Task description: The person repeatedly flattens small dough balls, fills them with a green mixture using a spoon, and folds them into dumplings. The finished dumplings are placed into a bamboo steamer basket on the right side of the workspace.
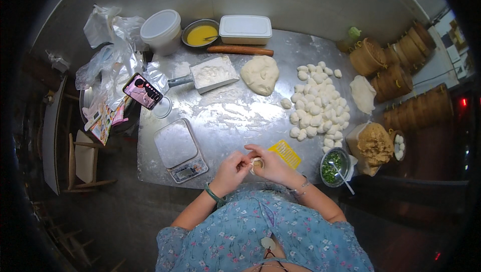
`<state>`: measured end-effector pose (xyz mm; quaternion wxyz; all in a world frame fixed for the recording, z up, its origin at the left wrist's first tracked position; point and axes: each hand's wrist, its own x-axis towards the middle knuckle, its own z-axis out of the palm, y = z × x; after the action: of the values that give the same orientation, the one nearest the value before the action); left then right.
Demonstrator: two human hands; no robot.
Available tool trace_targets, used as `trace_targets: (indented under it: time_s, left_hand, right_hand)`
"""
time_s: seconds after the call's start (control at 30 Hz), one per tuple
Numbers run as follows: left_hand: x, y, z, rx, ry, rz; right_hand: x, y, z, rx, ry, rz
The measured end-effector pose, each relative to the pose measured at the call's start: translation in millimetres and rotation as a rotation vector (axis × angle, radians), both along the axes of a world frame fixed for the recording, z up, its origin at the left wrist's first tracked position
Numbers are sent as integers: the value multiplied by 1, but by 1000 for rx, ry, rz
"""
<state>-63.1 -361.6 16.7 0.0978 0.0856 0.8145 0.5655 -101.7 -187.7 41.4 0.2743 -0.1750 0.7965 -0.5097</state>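
Between my two hands, close to the table's front edge, is a small round dough wrapper with tan filling [257, 163]. My right hand [273, 163] cups it from the right. With thumb and fingertips, my left hand [233, 170] pinches the wrapper's left rim. A yellow slotted plastic scraper [286, 154] lies on the table just beyond my right hand. Several small dough pieces [317, 102] are heaped to the right, with a single dough piece [286, 103] apart from them. A large lump of dough [260, 75] sits farther back.
A digital scale [176, 144] stands left, behind it a phone [142, 90] on a stand. A flour scoop [214, 73], rolling pin [240, 50] and bowl of yellow liquid [202, 35] lie at the back. Right are chopped greens [331, 166], tan filling [375, 144] and bamboo steamers [417, 110].
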Motion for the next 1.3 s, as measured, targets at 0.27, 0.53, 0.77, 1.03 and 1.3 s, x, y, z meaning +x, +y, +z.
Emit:
trace_targets:
  time_s: [0.27,0.53,0.77,1.03,1.3]
  left_hand:
    - [7,13,-3,541,-404,223]
    - [-1,10,21,-65,327,34]
    - [2,4,9,-138,439,-119]
    - [3,6,16,-9,123,25]
    - [12,18,8,-20,176,148]
  right_hand:
    - [6,5,-26,-331,-474,-201]
    - [8,-2,-3,-35,-52,-118]
    - [10,3,-18,16,63,1]
    - [1,10,-6,-264,-352,-51]
    - [12,2,-7,-108,-102,-193]
